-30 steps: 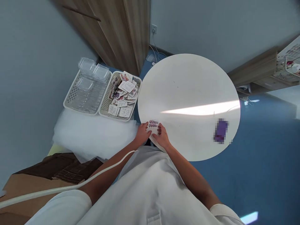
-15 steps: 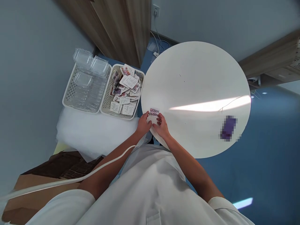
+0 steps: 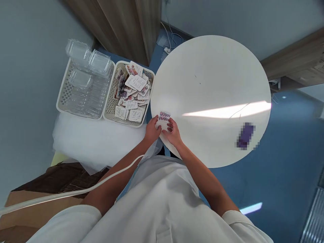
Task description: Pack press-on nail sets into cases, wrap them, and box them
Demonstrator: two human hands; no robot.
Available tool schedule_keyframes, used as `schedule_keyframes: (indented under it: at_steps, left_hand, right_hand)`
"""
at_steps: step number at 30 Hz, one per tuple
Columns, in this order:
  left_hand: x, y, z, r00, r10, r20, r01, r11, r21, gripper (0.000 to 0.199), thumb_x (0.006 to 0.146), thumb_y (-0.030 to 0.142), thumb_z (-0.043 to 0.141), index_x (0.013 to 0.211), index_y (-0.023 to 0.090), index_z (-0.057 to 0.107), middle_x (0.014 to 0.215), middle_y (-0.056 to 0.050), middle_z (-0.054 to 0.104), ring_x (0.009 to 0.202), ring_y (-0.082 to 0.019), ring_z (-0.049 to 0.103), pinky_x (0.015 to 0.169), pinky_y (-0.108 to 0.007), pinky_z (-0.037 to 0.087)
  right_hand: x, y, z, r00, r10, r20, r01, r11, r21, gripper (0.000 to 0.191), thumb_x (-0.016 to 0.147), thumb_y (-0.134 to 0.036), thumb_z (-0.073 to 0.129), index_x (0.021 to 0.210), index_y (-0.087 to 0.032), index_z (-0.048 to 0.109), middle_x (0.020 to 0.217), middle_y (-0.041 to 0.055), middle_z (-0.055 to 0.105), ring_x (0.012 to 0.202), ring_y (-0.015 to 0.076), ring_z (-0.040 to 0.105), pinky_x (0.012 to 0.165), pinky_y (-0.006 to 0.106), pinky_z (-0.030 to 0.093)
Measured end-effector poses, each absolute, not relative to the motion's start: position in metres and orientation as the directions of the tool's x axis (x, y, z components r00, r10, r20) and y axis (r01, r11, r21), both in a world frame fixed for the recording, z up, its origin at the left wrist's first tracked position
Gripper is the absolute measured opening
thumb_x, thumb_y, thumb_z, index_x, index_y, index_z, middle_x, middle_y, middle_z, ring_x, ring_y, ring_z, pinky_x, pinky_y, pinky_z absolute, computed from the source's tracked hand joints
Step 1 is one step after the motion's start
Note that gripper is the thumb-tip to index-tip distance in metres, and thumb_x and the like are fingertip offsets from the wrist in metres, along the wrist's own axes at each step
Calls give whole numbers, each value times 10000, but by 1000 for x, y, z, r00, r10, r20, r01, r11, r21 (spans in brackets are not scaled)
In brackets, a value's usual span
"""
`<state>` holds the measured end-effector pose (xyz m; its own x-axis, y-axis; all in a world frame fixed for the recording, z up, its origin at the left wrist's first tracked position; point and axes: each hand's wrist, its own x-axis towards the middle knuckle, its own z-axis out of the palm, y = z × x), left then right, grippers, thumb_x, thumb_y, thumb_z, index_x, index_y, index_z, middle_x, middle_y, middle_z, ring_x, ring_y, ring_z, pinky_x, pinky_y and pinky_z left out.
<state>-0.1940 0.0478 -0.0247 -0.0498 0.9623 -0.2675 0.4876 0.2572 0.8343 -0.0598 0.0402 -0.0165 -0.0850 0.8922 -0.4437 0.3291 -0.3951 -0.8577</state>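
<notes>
A small card of press-on nails [image 3: 164,116] is at the near left edge of the white round table, with two rows of pink-purple nails on its upper half. My left hand [image 3: 152,130] holds its left side, fingertips at the upper corner and thumb lower down. On the opposite side, my right hand [image 3: 173,132] grips the card with bent fingers, its thumb near the bottom edge. The card's white lower part shows between my hands. Whether it lies flat on the table or is slightly raised, I cannot tell.
Left of the round table [image 3: 212,74], a white basket [image 3: 108,109] holds many similar cards. Beside it, another basket [image 3: 62,89] contains clear plastic boxes [image 3: 100,62]. Both stand by white wrapping sheets [image 3: 93,140]. A blurred purple item [image 3: 245,136] lies at the table's right.
The view has shifted slightly, so the baskets and table sit a little higher and further left. Both hands stay at the card, and slightly more of its white lower part shows.
</notes>
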Motion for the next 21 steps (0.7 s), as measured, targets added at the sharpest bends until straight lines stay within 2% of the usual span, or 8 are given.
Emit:
schedule_keyframes:
  at_steps: [7,16,19,21]
  left_hand:
    - [-192,43,-30,-67,972,-224,469,229,853,575,734,186,473,1294,151,352,1203,-109,478,1083,-214,491,923,-363,423]
    - [-180,16,-33,-168,961,-221,495,276,824,584,732,205,495,1294,157,347,1267,-108,443,1145,-223,442,952,-373,388]
    - [-176,1,-27,-217,947,-238,484,316,816,544,723,227,512,1251,160,402,1235,-104,470,1105,-227,471,916,-375,415]
    - [-171,-12,-18,-235,934,-270,456,351,818,493,727,242,505,1210,162,444,1192,-98,498,1006,-208,531,846,-356,459]
  right_hand:
    - [-54,37,-21,-119,909,-400,279,-355,-892,696,682,-270,596,1296,-298,270,1326,61,338,1119,172,449,906,334,433]
    - [-31,9,-12,-232,881,-412,330,-327,-886,710,684,-269,609,1301,-291,258,1351,67,323,1201,181,391,973,361,365]
    - [-15,-3,-7,-268,852,-450,376,-337,-863,698,676,-266,616,1292,-280,288,1345,75,345,1201,195,393,962,376,369]
    - [-4,-10,-3,-282,827,-486,399,-359,-844,641,678,-264,608,1263,-269,345,1316,79,388,1149,198,446,926,373,397]
